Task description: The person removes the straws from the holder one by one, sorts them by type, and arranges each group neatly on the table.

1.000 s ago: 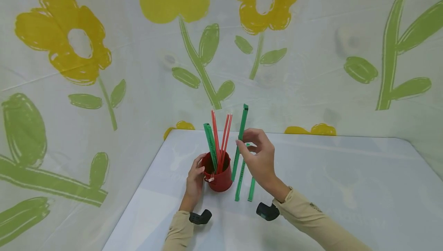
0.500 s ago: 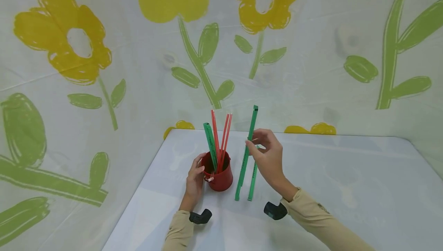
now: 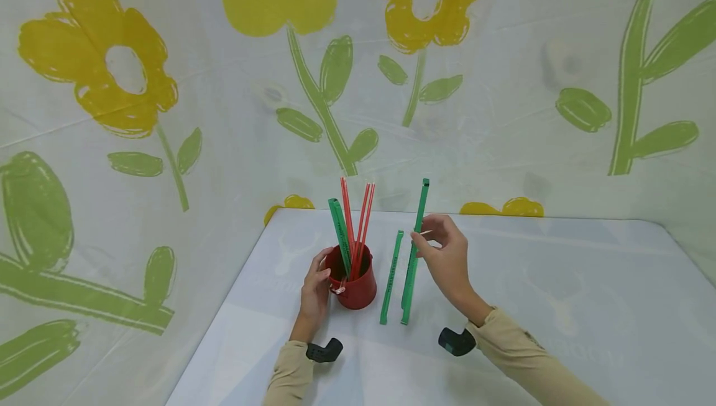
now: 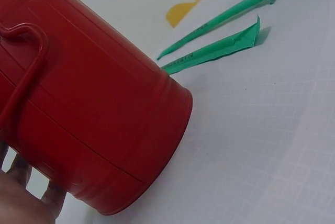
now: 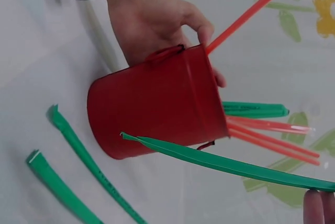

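Observation:
A small red metal bucket point(image 3: 358, 294) stands on the table, my left hand point(image 3: 314, 300) gripping its left side. Several red straws point(image 3: 367, 213) and green paper-wrapped straw point(image 3: 339, 229) stick up out of it. To the bucket's right, my right hand point(image 3: 449, 260) pinches another green wrapped straw point(image 3: 422, 207) between thumb and fingers, upright and slightly tilted. In the right wrist view, this held straw point(image 5: 225, 165) hangs apart from two green wrapped straws lying on the table, the nearer one to the bucket being the left straw point(image 3: 391, 278). The held straw partly covers the other in the head view.
The white table point(image 3: 559, 306) stretches off to the right. Behind it hangs a white curtain point(image 3: 503, 114) printed with yellow flowers. A black wrist camera point(image 3: 324, 351) sits at the left sleeve and another black camera point(image 3: 457, 342) at the right.
My right hand has moved rightward with the green straw, away from the bucket and past the left lying straw, and slightly lower. My left hand and the bucket have stayed still.

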The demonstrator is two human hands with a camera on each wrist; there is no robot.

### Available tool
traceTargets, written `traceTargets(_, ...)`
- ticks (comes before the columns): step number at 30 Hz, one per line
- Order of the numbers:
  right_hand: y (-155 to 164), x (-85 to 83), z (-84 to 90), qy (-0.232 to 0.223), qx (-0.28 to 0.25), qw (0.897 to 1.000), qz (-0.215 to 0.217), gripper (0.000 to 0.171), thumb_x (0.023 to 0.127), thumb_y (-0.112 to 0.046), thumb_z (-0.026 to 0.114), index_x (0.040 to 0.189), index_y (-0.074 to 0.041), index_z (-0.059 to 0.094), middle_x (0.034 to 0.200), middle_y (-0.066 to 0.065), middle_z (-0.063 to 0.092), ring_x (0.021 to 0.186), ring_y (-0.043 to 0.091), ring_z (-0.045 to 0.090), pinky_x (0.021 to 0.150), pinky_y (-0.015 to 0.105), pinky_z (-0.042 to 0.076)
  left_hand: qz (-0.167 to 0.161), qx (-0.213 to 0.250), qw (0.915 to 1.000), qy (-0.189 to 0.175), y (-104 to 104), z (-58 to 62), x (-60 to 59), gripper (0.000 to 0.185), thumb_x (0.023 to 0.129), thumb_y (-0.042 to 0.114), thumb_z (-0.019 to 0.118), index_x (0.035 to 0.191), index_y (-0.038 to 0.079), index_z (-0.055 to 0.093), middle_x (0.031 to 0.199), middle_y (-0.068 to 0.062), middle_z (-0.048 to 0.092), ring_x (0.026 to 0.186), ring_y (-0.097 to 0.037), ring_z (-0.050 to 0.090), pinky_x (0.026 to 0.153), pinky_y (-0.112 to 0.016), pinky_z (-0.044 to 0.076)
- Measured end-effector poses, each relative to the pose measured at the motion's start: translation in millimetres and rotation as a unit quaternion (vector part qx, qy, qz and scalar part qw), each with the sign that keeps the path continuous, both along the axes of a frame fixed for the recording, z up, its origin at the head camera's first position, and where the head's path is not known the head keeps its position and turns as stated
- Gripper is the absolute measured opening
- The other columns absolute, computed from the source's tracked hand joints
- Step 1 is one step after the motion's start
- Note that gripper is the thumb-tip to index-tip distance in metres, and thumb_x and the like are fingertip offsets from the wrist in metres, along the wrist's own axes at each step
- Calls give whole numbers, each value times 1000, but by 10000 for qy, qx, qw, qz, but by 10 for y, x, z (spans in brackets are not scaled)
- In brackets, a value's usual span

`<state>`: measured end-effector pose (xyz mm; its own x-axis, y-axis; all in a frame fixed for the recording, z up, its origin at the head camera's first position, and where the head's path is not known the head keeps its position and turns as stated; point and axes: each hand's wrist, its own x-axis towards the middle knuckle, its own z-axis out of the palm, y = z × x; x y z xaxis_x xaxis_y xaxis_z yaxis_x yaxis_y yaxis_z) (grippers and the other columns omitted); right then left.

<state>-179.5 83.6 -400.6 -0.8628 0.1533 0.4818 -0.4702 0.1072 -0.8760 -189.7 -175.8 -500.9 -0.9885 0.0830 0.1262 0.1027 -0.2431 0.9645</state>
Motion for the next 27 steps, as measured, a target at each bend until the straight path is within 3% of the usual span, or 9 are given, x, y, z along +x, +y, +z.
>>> traceTargets(5,65,-32,-131,-304,86,9995,-92,27,84,-7,68,109,-7,57,96,7,62,76,20,62,57,37,55,11,-16,10000,-25,-3,-6,4,50,88,23,37,138,18,40,143,-4,40,132,-26,32,105,-53,22)
traceTargets(12,166,-57,-261,-827,91,9963,-210,27,85,-7,68,109,-6,56,97,9,61,79,33,63,57,34,55,-34,44,10000,-14,-5,8,2,54,88,23,39,140,14,37,142,-5,40,132,-28,32,105,-52,22)
traceTargets(20,255,-100,-389,-1354,283,9900,-288,29,86,-9,67,112,-6,55,100,9,59,78,18,62,59,35,55,-175,28,9998,-80,18,153,75,54,90,18,34,143,8,32,145,-8,37,133,-27,30,105,-50,21)
traceTargets(27,309,-144,-500,-1793,225,9834,-129,29,86,-8,66,112,-3,55,102,15,59,78,21,62,58,32,55,-167,-107,9998,26,33,224,119,52,89,16,32,141,12,36,144,-10,38,131,-29,31,103,-48,23)
